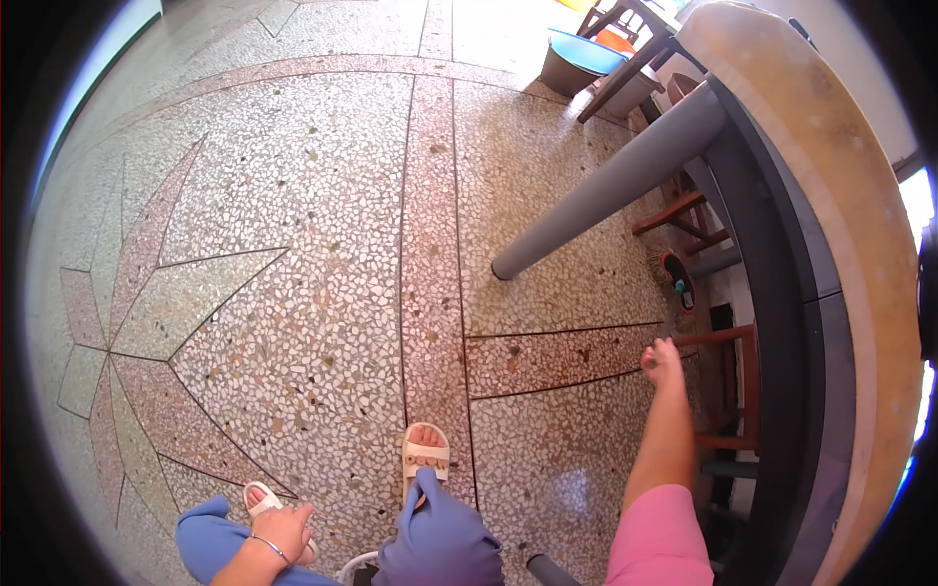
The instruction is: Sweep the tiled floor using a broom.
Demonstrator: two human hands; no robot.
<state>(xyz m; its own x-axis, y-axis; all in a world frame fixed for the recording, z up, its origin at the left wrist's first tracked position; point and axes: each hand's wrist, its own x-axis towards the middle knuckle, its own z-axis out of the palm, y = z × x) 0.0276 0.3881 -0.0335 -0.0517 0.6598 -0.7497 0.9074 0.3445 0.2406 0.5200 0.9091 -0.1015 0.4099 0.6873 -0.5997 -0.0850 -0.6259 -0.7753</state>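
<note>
My left hand point(281, 532), with a thin bracelet at the wrist, rests by my left knee in blue trousers point(210, 540). Its fingers hang loosely and hold nothing that I can see. My right arm, in a pink sleeve point(664, 537), stretches forward beside the table. At its end my right hand point(662, 362) is closed, right at the tip of a brown wooden stool leg point(718, 335). Whether the fingers grip that leg or some small thing is too small to tell.
A table with a pale yellow top point(782, 73) and a thick grey leg point(606, 186) fills the right side. Beneath it lies a dark shoe-like object point(677, 281). A blue basin point(586, 51) stands far back. Sandals point(425, 451) are on my feet, over speckled terrazzo floor point(322, 342).
</note>
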